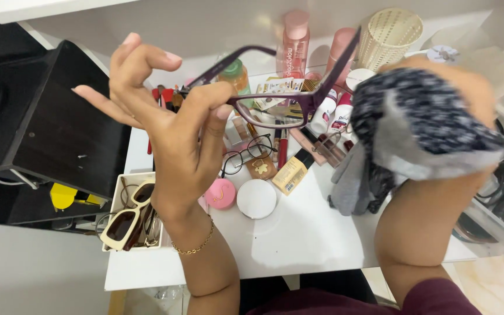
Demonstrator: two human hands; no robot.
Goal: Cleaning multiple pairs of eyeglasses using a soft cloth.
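The dark purple plastic-framed glasses [275, 108] are held up in the air over the white table [298, 233], above all the cosmetics clutter. The front with the lenses runs roughly left to right across the view, and the two temple arms are unfolded, pointing up and away toward the back wall. So the long axis is basically sideways, slightly tilted.

The left hand [173, 125] has them pinched at the left corner of the frame, thumb and a couple of fingers closed on it, index and pinky sticking out loose. The right hand [438, 122] is bunched shut around a dark blue and grey patterned cloth [421, 131], with a bit of it hanging down, just beside the right lens but not clearly touching it.

For wiping I'd say hold by the rim rather than the lens, which is what's happening here, and support the frame near the lens being rubbed so the hinge doesn't get twisted.

Below: a round white compact [256, 198], a pink round tin [221, 193], thin black wire glasses [246, 153], and cream sunglasses [128, 216] in a small tray.
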